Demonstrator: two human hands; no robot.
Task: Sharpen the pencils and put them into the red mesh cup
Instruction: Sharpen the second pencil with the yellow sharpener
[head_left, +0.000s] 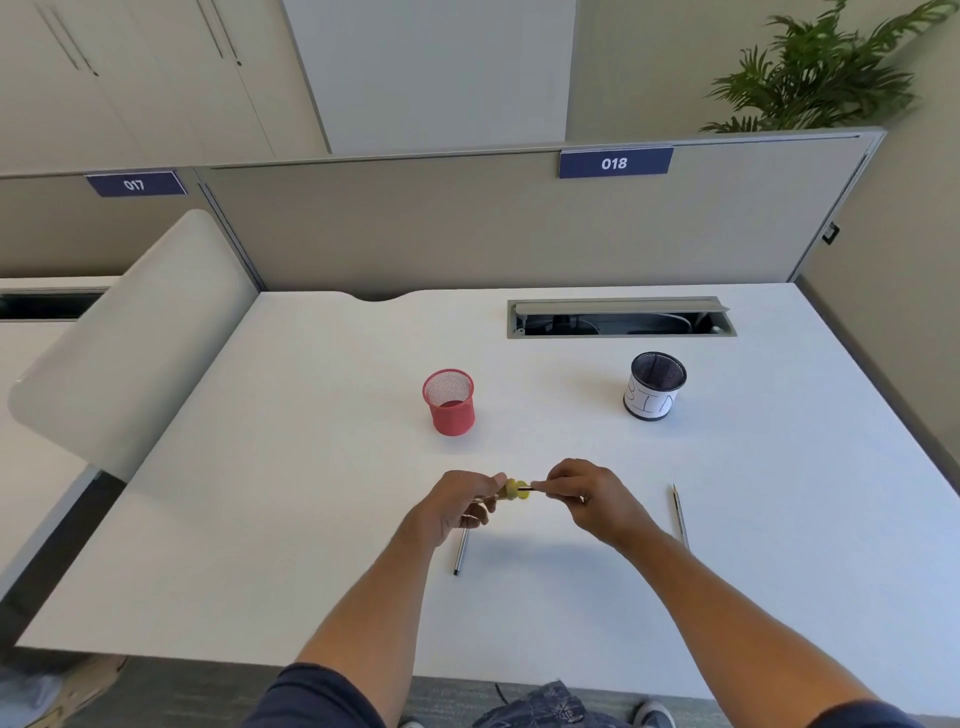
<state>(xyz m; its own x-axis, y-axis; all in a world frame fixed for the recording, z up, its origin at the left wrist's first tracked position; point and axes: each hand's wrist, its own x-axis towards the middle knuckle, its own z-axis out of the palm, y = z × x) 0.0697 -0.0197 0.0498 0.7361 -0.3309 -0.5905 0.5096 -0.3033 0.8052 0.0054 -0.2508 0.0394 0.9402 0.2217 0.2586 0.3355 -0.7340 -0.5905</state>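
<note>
While the red mesh cup (450, 401) is standing empty, the left hand (457, 506) is gripping the yellow sharpener (515, 489) and the right hand (582, 493) is pinching a pencil (525, 488) into it — two more pencils (679, 514) are lying on the desk (311, 467), so most is remaining.

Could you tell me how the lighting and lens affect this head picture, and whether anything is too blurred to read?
Head view: soft, even light, with faint shadows under the red mesh cup and the hands; wide-angle distortion bows the partition and desk edges; no glare; the pencil between the yellow sharpener and the right hand is small and indistinct.
</note>
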